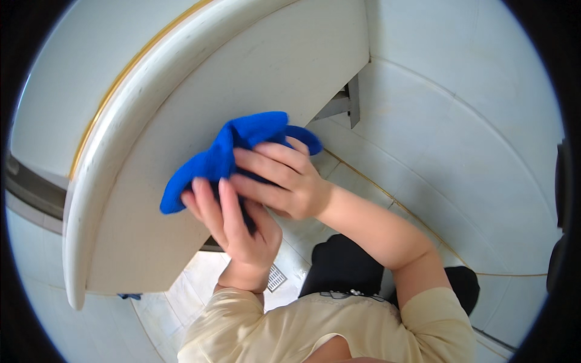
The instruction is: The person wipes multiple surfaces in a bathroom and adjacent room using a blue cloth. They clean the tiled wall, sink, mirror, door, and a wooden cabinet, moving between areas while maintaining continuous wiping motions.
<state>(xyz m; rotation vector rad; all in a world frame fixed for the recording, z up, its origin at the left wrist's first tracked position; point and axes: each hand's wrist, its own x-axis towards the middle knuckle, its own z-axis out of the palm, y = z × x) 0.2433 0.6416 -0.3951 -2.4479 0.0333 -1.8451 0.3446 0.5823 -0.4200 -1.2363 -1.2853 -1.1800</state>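
Observation:
A bright blue cloth (218, 154) is bunched between my two hands, in front of the pale front panel (204, 90) of a counter. My left hand (245, 222) is below the cloth with its fingers pointing up and partly spread; dark folds of the cloth lie against its palm. Over the cloth's right part lies my right hand (281, 177), fingers bent around it, with one end of the cloth sticking out past the fingertips. The hands are close together and slightly blurred.
The counter's rounded white edge (131, 136) with a gold line curves along the left. A grey metal bracket (347, 104) stands under the panel's right end. Pale tiled wall (454, 136) is on the right. A floor drain grate (276, 277) is below my hands.

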